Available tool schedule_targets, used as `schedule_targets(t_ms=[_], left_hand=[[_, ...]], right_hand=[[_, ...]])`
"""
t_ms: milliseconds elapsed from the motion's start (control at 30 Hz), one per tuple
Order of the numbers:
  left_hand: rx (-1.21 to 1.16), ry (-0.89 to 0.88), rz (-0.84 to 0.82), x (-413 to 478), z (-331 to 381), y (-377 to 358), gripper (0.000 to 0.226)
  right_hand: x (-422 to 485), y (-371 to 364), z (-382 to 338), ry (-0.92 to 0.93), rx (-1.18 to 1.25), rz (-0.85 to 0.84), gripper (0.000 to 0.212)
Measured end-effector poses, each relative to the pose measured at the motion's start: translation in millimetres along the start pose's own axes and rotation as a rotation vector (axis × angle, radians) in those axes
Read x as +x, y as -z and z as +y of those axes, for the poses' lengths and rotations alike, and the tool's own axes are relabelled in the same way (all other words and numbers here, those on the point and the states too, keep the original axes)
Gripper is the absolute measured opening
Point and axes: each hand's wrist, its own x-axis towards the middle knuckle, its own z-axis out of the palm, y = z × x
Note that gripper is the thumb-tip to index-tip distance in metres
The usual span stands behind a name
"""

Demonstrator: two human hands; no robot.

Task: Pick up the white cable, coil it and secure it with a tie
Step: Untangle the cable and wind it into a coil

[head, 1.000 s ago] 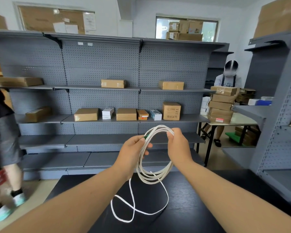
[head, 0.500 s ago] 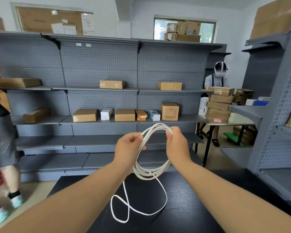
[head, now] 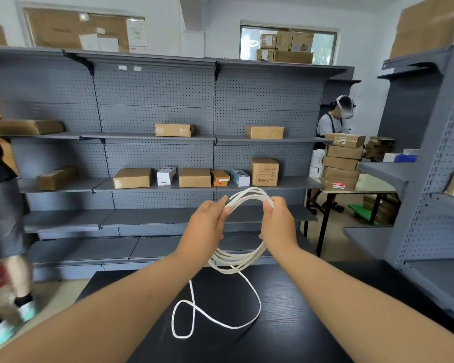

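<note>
Both hands hold the thin white cable (head: 247,197) up as a round coil, so its loops hang free and even. The left hand (head: 207,226) has its fingers (head: 224,209) pinched shut on the top; the right hand (head: 278,226) is likewise closed there. Below them, the uncoiled tail lies on the black wooden bench (head: 299,323).

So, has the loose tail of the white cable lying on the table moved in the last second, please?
Yes. The loose tail has slid slightly up the black table toward its far edge and the coil, kinking into a figure-eight.
</note>
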Motion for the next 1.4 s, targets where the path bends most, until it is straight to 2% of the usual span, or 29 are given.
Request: schedule_targets(t_ms=[200, 333, 433, 567, 700, 900, 1033, 1200, 1300, 1400], left_hand=[[0.044, -0.059, -0.051, 9, -6, 14, 0.039], [0.012, -0.076, -0.084, 11, -8, 19, 0.039], [-0.105, -0.001, -0.100, 12, -9, 21, 0.038], [-0.304, 0.167, -0.094, 8, -9, 20, 0.023], [-0.484, 0.314, -0.087, 5, -8, 16, 0.037], [-0.760, 0.510, -0.050, 7, -2, 14, 0.016], [-0.828, 0.563, -0.044, 9, 0, 15, 0.010], [-0.741, 0.507, 0.021, 10, 0, 12, 0.010], [-0.536, 0.365, 0.103, 8, 1, 8, 0.010], [-0.286, 0.186, 0.096, 4, 2, 6, 0.010]], right_hand=[[2, 1, 2, 0.079, 0.031, -0.118, 0.014], [5, 3, 5, 0.223, -0.092, -0.202, 0.035], [7, 3, 4, 0.345, -0.186, -0.183, 0.033], [8, 2, -4, 0.373, -0.193, -0.105, 0.022], [4, 2, -7, 0.383, -0.177, -0.081, 0.020], [1, 1, -7, 0.374, -0.190, -0.067, 0.022], [0, 1, -5, 0.364, -0.197, -0.070, 0.022], [-2, 0, -2, 0.347, -0.194, -0.059, 0.020], [-2, -2, -3, 0.313, -0.179, -0.036, 0.018], [-1, -3, -5, 0.259, -0.153, -0.025, 0.013]])
